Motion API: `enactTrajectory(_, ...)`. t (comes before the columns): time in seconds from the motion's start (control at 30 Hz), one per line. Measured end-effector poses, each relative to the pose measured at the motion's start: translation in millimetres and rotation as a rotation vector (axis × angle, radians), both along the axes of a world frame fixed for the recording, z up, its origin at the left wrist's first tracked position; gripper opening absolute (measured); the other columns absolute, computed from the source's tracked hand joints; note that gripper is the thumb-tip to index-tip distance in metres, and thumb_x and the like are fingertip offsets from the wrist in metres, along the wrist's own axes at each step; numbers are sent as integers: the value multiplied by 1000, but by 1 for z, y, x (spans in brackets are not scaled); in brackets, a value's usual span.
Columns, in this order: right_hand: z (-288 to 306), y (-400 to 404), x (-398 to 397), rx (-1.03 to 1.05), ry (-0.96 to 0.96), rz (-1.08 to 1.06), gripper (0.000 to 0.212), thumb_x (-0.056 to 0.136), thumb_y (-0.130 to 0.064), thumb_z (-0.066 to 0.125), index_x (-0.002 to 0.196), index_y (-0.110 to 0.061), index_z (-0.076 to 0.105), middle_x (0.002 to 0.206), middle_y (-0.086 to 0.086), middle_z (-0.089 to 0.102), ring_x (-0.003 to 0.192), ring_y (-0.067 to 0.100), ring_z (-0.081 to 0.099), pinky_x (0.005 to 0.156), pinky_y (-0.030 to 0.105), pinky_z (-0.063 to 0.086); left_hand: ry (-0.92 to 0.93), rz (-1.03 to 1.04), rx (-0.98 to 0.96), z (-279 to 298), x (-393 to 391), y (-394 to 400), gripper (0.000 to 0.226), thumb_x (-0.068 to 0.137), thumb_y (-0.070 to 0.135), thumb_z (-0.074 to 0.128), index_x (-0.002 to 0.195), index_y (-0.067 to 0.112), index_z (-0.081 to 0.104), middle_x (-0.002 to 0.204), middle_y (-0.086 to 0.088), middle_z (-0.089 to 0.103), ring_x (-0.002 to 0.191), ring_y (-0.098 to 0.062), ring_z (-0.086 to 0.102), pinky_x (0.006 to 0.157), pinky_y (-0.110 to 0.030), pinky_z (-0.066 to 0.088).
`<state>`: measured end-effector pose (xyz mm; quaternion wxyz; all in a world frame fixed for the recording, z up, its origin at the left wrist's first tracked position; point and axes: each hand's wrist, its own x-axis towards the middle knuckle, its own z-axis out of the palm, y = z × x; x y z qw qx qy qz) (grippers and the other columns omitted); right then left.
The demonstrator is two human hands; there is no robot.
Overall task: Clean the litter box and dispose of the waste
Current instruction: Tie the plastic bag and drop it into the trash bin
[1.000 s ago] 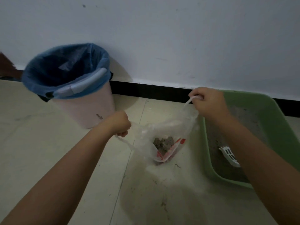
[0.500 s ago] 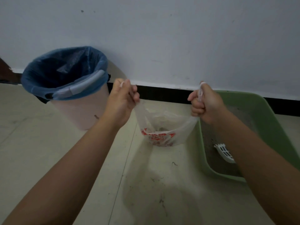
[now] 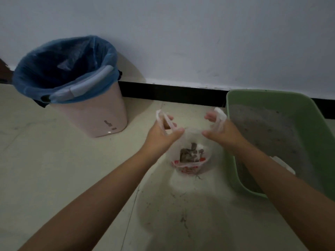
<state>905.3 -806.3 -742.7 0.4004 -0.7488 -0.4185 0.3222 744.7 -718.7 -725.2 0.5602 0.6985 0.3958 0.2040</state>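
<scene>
A clear plastic bag (image 3: 190, 161) with red print sits on the floor and holds grey litter clumps. My left hand (image 3: 161, 136) has the bag's left handle looped over its curled fingers. The right handle hangs the same way over the fingers of my right hand (image 3: 223, 133). Both hands are just above the bag's mouth, thumbs pointing toward each other. A green litter box (image 3: 272, 95) with grey litter lies right of the bag, and a white scoop (image 3: 283, 164) lies in it, partly hidden by my right forearm. The pink bin (image 3: 94, 116) with a blue liner stands at the left.
A white wall with a black skirting board (image 3: 172, 93) runs behind everything. Scattered litter dust and specks (image 3: 183, 218) lie on the pale tiled floor in front of the bag. The bin's grey handle (image 3: 85, 84) lies across its rim.
The bag has come down from hanging taut between my raised fists to resting on the floor. My hands have moved closer together and loosened around the handles.
</scene>
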Motion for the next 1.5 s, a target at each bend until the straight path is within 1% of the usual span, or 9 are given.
enactTrajectory(0.23, -18, -17, 3, -89, 92, -3, 45, 89, -6, 56, 132, -2, 43, 129, 10, 47, 124, 20, 43, 94, 24, 36, 146, -357, 235, -36, -11, -12, 97, 62, 42, 67, 143, 10, 25, 126, 10, 27, 120, -4, 25, 102, -23, 29)
enactTrajectory(0.6, -15, 0, -3, 39, 369, -178, 48, 100, -19, 27, 148, -18, 19, 156, 4, 19, 143, 22, 20, 119, 43, 17, -123, -164, 151, -34, 25, -5, 43, 102, 15, 24, 144, 5, 22, 126, 2, 42, 116, 1, 35, 87, 8, 28)
enactTrajectory(0.77, -15, 10, 0, 105, 384, -258, 31, 101, -25, 27, 117, -18, 53, 80, 6, 55, 78, 22, 55, 84, 40, 46, -131, -117, 218, -40, 24, 4, 17, 94, 33, 25, 90, 24, 38, 73, 3, 39, 64, -9, 40, 60, -23, 38)
enactTrajectory(0.9, -24, 6, 6, 162, 291, -489, 36, 101, -30, 25, 77, -16, 49, 60, 0, 35, 51, 11, 36, 52, 25, 28, -54, -32, 389, -48, 14, 12, 77, 76, 80, 19, 106, 12, 38, 79, 0, 42, 64, -1, 41, 58, -6, 37)
enactTrajectory(1.0, -27, 5, 12, 256, 442, -497, 32, 100, -24, 27, 72, -25, 42, 59, -4, 45, 39, -5, 45, 53, 19, 33, -66, 26, 243, -44, 12, 20, 76, 80, 61, 33, 127, 1, 29, 90, 3, 43, 75, 0, 46, 64, 1, 40)
enactTrajectory(1.07, -28, 2, 17, 301, 619, -426, 20, 95, -38, 37, 88, -21, 47, 72, -9, 53, 49, -11, 56, 61, 15, 42, -90, 55, 159, -47, 12, 26, 78, 76, 54, 49, 132, 4, 26, 110, -3, 42, 94, -5, 49, 80, -6, 45)
enactTrajectory(1.23, -37, -4, 17, 194, 455, -191, 158, 14, -88, 61, 145, -14, 16, 129, -7, 33, 128, 14, 34, 101, 27, 34, 125, 79, 313, -58, 1, 21, 95, 67, 28, 82, 141, 8, 26, 122, 0, 30, 115, -13, 34, 103, -31, 39)
enactTrajectory(1.4, -43, -9, 10, -50, 48, 114, 103, 67, -13, 78, 146, -14, 13, 144, -3, 23, 127, 7, 27, 98, 18, 35, 142, -215, 227, -65, -2, 25, 90, 61, 43, 79, 136, 22, 34, 141, -2, 34, 133, -19, 31, 110, -45, 33)
enactTrajectory(1.5, -44, -13, 4, -115, -50, 242, 82, 72, -11, 77, 132, -36, 28, 141, -12, 27, 130, 7, 28, 107, 28, 33, 87, -273, 208, -60, 3, 24, 73, 80, 26, 71, 141, 22, 31, 150, 1, 27, 139, -13, 22, 116, -40, 22)
